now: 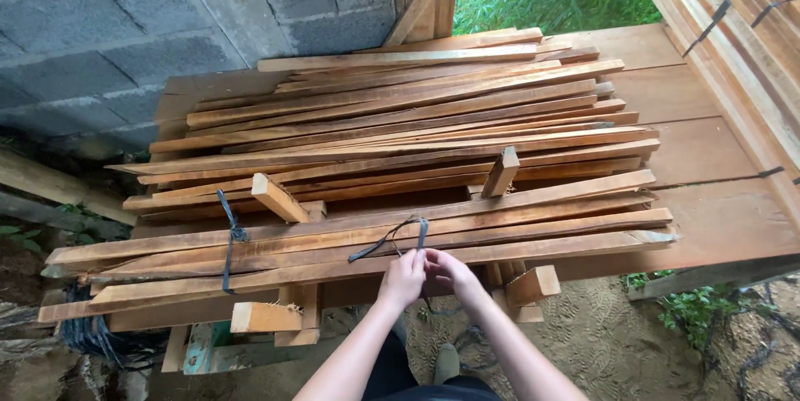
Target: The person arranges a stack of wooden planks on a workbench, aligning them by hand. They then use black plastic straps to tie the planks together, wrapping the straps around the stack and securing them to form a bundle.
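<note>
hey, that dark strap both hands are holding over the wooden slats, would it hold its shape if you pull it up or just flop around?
Probably floppy: the dark strap curves and loops loosely above the wooden slats, and its free end trails off sideways. It looks thin and flat, so likely very light. The left hand and right hand pinch it with fingertips only, which suggests it bends easily and needs little grip.

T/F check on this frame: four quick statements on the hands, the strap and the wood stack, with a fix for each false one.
1. Both hands, left hand and right hand, meet at the dark strap. True.
2. The wooden slats stand upright. False: they lie flat in a stack.
3. A second strap wraps the slats further left. True.
4. A brick wall is behind the stack. False: it is a grey block wall.
</note>
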